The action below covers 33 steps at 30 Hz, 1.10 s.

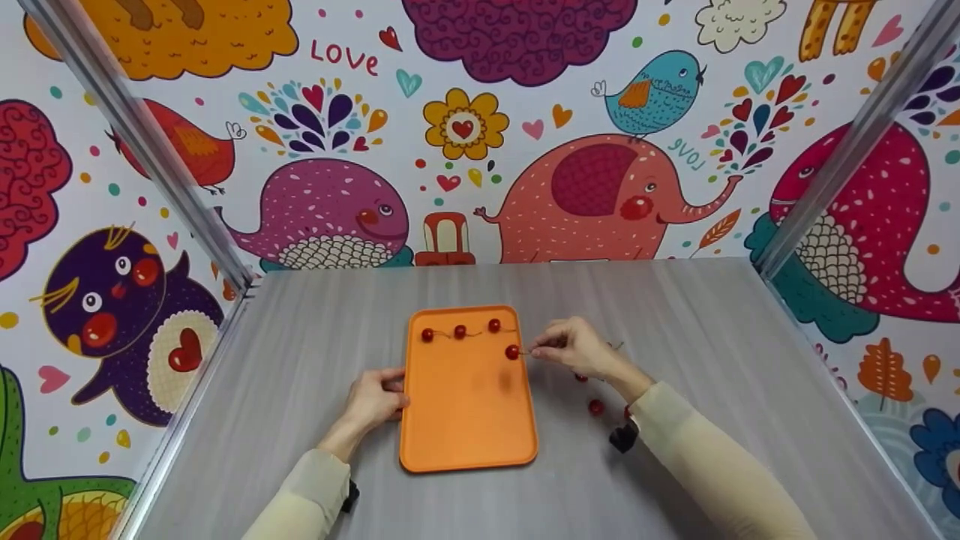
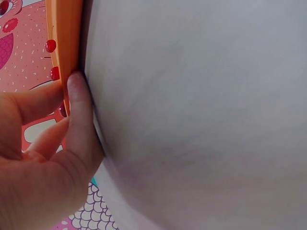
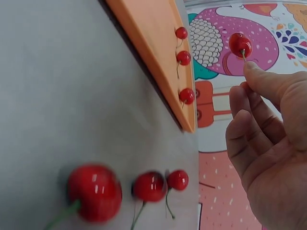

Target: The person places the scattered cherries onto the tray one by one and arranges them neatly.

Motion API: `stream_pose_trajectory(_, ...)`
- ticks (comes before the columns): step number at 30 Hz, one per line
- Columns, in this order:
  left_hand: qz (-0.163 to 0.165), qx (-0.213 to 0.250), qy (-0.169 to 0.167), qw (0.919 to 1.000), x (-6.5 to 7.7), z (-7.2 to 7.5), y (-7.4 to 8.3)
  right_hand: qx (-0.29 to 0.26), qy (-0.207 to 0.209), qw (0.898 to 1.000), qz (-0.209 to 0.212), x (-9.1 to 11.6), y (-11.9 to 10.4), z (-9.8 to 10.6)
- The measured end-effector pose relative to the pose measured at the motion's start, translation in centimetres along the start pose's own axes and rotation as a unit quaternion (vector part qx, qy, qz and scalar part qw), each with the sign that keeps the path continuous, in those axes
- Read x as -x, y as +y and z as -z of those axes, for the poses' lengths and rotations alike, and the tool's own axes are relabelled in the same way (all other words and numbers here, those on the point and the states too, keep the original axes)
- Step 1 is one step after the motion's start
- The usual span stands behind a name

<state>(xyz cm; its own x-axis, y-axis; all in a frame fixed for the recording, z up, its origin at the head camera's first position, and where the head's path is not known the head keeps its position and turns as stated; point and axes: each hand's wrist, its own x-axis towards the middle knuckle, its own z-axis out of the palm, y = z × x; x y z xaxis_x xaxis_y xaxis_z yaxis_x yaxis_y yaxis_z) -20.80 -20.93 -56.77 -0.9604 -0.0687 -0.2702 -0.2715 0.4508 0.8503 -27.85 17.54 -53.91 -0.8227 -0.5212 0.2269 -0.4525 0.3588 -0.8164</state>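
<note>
An orange tray [image 1: 469,420] lies on the table, with three red cherries [image 1: 460,331] with stems in a row along its far end. At its left edge my left hand [image 1: 371,401] holds the rim; in the left wrist view the fingers [image 2: 79,103] are on both sides of it. My right hand [image 1: 581,349] pinches the stem of another cherry [image 3: 240,45] between thumb and fingertips. That cherry hangs over the tray's right edge, near the far corner, above its shadow. Several loose cherries [image 3: 148,186] lie on the table under and beside my right forearm, partly hidden in the head view.
The grey table [image 1: 322,322] extends around the tray. A patterned wall [image 1: 465,75] with cartoon animals stands behind it, and metal posts [image 1: 832,142] rise at both back corners. Dark wrist devices [image 1: 622,436] sit under the sleeves.
</note>
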Motion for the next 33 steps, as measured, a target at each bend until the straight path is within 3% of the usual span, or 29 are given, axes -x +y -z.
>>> stream_pose_trajectory(6,-0.001,-0.005,-0.001,1.0,0.1,0.0,0.1,0.012,-0.01,1.0,0.005,-1.4,-0.2,-1.3)
stream_pose_trajectory(33,0.019,0.007,-0.008,0.9998,0.2,0.0,0.2,0.012,-0.029,0.992,-0.123,-7.8,-2.1,-8.0)
